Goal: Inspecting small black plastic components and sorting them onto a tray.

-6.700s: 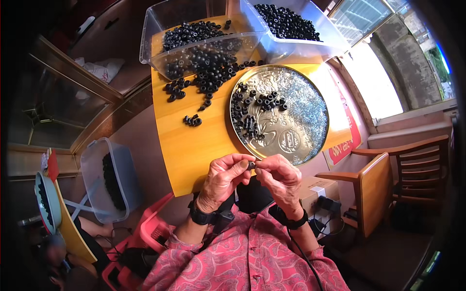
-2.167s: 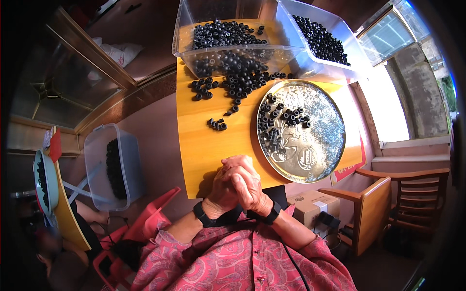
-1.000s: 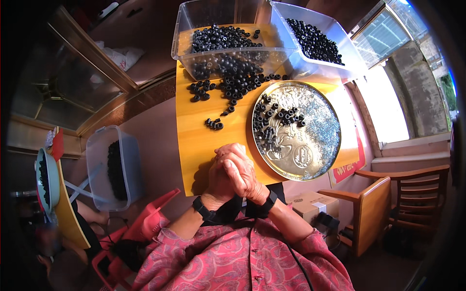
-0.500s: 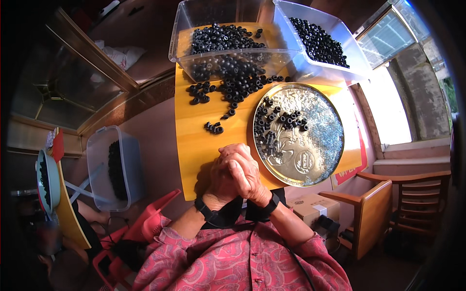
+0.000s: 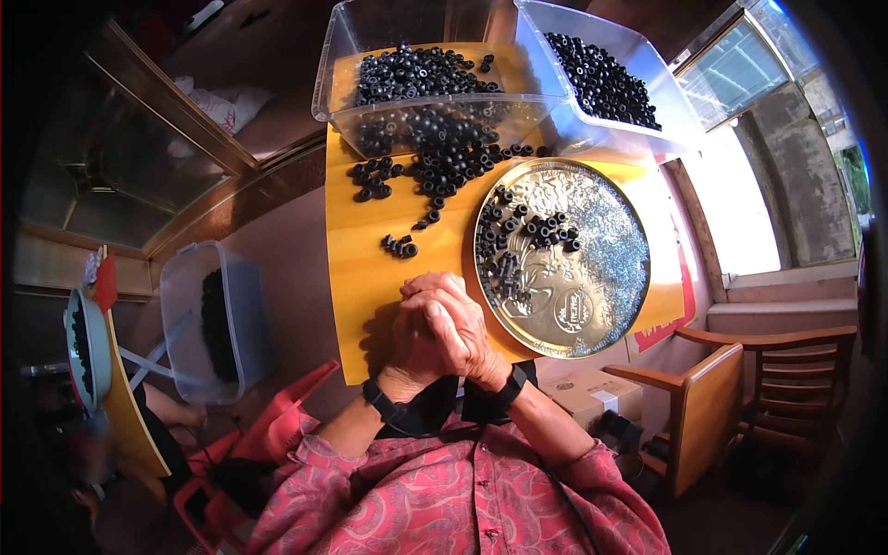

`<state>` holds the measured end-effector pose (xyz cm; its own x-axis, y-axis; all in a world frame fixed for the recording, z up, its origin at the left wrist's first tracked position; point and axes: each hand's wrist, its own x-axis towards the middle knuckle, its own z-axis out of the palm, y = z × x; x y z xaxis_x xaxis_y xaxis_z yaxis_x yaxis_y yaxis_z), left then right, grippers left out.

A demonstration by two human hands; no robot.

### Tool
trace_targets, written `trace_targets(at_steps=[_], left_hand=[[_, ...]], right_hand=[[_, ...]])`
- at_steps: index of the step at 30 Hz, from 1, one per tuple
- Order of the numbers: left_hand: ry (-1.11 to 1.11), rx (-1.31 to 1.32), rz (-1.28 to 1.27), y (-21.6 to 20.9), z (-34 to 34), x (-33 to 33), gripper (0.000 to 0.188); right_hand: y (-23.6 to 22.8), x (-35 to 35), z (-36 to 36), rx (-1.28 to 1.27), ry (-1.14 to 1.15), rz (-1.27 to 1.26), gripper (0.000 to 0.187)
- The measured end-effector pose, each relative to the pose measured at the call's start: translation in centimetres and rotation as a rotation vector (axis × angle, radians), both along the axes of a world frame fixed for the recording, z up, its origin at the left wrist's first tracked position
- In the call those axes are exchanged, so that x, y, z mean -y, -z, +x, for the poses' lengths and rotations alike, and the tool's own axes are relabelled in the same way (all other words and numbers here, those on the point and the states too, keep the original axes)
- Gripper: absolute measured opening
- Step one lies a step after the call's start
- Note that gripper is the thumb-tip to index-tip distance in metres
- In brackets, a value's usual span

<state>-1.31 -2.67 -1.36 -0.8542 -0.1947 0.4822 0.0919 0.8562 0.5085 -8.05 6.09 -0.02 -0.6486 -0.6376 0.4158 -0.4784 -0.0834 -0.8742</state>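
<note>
At the table's near edge, my left hand (image 5: 414, 344) and my right hand (image 5: 462, 335) are clasped together, fingers closed over one another. Anything between the palms is hidden. Just right of them lies a round gold metal tray (image 5: 548, 326) with an embossed surface. Small black ring-shaped pieces (image 5: 550, 229) rest on its left and middle, while tiny glittering bits (image 5: 606, 245) cover its right side. Beyond my hands, a small group of black pieces (image 5: 400, 246) sits on the yellow tabletop (image 5: 356, 305). A larger heap of black rings (image 5: 450, 168) spreads farther back.
Two clear plastic bins, one at the back left (image 5: 324, 83) and one at the back right (image 5: 592, 139), hold black rings. Another bin (image 5: 245, 314) stands low at left, near a red plastic chair (image 5: 287, 407). A cardboard box (image 5: 587, 400) and wooden chair (image 5: 712, 416) are at right.
The whole view has shifted slightly, with the table and bins a little farther left in the picture. My hands stay clasped in the same place by the tray.
</note>
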Motion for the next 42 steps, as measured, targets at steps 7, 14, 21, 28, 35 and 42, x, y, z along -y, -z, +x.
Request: trace_targets(at_steps=[7,14,21,28,35,42], left_hand=[[-0.125,-0.044,0.611,-0.6,-0.3,1.7,0.016],[-0.034,0.055,1.144,-1.4,0.5,2.2,0.016],[0.067,0.089,1.125,-2.6,0.8,2.2,0.021],[0.114,0.137,1.193,-2.8,1.1,2.1,0.024],[0.15,0.127,1.217,-1.6,1.6,2.3,0.021],[0.148,0.218,1.312,-2.1,3.3,2.2,0.02]], right_hand=[[0.8,-1.2,2.1,0.055,0.39,0.012,0.03],[1.4,-1.3,2.3,0.065,0.332,-0.038,0.014],[1.3,-1.5,2.7,0.257,0.293,-0.153,0.009],[1.2,-2.0,2.7,0.259,0.301,-0.109,0.008],[0.9,-1.7,2.7,0.218,0.334,-0.127,0.01],[1.1,-2.9,3.9,0.369,0.247,-0.119,0.005]])
